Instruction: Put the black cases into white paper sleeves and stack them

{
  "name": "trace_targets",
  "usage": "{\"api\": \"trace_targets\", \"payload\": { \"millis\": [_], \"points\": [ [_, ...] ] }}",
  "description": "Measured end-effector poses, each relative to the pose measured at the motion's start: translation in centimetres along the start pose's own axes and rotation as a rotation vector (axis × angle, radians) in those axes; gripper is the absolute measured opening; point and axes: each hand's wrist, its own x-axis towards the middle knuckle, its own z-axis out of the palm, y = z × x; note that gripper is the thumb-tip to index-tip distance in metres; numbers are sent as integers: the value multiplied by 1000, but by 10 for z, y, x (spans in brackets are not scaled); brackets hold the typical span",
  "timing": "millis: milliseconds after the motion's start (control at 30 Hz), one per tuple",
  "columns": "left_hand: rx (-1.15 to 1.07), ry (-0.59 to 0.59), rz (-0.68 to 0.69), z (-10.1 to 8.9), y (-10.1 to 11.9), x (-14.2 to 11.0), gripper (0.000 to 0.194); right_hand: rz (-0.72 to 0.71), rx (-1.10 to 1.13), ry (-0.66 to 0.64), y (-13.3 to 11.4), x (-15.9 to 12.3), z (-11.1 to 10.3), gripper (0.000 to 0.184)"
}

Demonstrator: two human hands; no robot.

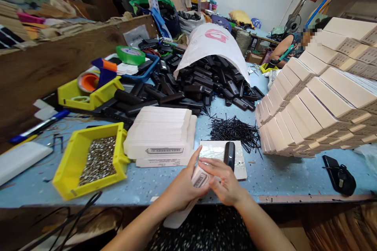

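Note:
My left hand (185,186) is wrapped round a flat white carton sleeve (198,182) held at the table's front edge, thumb raised. My right hand (225,182) pinches the same sleeve from the right, fingers pressed on its printed face. Just beyond my hands a black oblong device (229,154) lies on a shiny white sheet (218,151). A stack of flat white sleeves (160,133) sits to the left of it. A heap of thin black pins (234,130) lies behind the sheet.
A yellow bin of small metal parts (94,160) stands front left. Black devices (203,82) spill from a white sack (212,43). Stacked closed white boxes (318,102) fill the right. A black object (338,174) lies front right. Two other people are at the back.

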Motion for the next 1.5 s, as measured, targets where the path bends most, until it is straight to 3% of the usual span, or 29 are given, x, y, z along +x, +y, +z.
{"api": "trace_targets", "payload": {
  "millis": [133, 200, 233, 300, 367, 400, 467, 567, 633, 667, 733, 800, 833, 867, 900, 967, 1100, 1200, 1300, 1367, 1500],
  "points": [
    [-447, 48, -259, -29, -9, -2, 92, 125, -414, -251, 20, -2, -55, 43],
    [-732, 134, -354, -42, -8, -1, 76, 147, -461, -307, 24, -4, -72, 40],
    [-828, 229, -377, -45, -6, 0, 64, 147, -407, -274, 23, -5, -74, 35],
    [-936, 440, -369, -42, 0, 2, 41, 127, -167, -32, 16, -6, -64, 33],
    [-991, 543, -349, -27, 4, 2, 30, 91, 130, 335, 4, -1, -42, 42],
    [-1011, 542, -346, -18, 5, 2, 27, 63, 229, 480, -1, 2, -29, 45],
    [-1027, 437, -368, 0, 1, -2, 23, -12, 266, 630, -11, 11, -6, 50],
    [-821, 231, -339, 9, -17, -10, 34, -127, 219, 691, -18, 21, 13, 54],
    [-471, 303, -123, 2, -32, -13, 54, -147, 291, 715, -17, 24, 17, 56],
    [-275, 380, 25, -2, -38, -14, 66, -133, 322, 666, -14, 27, 18, 56],
    [23, 474, 240, -10, -46, -13, 76, -88, 302, 416, -3, 39, 15, 48],
    [145, 462, 240, -11, -48, -10, 67, 30, 142, 154, 16, 67, 3, 31],
    [166, 462, 214, -10, -47, -9, 60, 128, 17, 104, 28, 85, -7, 25],
    [174, 487, 207, -8, -47, -9, 57, 263, -130, 139, 41, 105, -19, 22],
    [178, 529, 227, -6, -46, -8, 57, 433, -292, 252, 54, 125, -32, 21],
    [189, 573, 303, -4, -45, -6, 59, 598, -415, 365, 78, 161, -57, 15],
    [236, 401, 255, -10, -39, 4, 55, 669, -393, 372, 100, 190, -79, 5],
    [315, 274, 178, -17, -30, 14, 59, 622, -311, 349, 86, 172, -69, 9],
    [355, 225, 176, -20, -25, 20, 66, 491, -104, 349, 51, 127, -44, 24],
    [378, 204, 190, -19, -27, 21, 70, 330, 65, 332, 27, 92, -26, 22],
    [423, 194, 237, -15, -39, 20, 81, 84, -88, 193, 3, 48, -1, 10]
  ]
}}
